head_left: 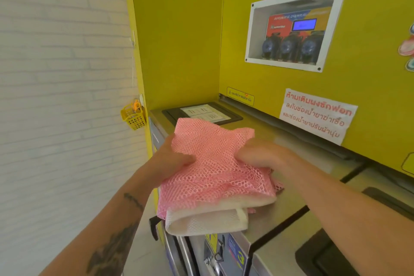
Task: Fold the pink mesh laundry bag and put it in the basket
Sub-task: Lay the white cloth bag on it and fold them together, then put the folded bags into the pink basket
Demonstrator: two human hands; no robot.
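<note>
On top of a steel washing machine [264,228], seen from the head camera, lies the pink mesh laundry bag [212,163], partly folded, its white hem [206,219] doubled over at the near edge and hanging slightly past the machine's front; both hands grip the bag from above; the left hand [172,159] pinches the mesh at the bag's left side, thumb lying over the fabric and fingers tucked beneath; the right hand [259,154] has its fingers curled down into the mesh at the right side, bunching it; the two hands sit close together but apart, with a stretch of pink mesh between them; the left forearm bears dark tattoos; beyond the bag, on the machine's top, a black-framed lid [201,114] carries white labels, and the bag's far corner overlaps its near edge; a small yellow basket [133,116] hangs at the edge of the yellow panel [179,40], well to the left of the bag, with something orange inside it; on the yellow wall to the right, a white-framed window [293,27] shows a dispenser with a blue screen; below it a white paper notice [318,116] bears red Thai lettering; a white brick wall [56,74] fills the left.
</note>
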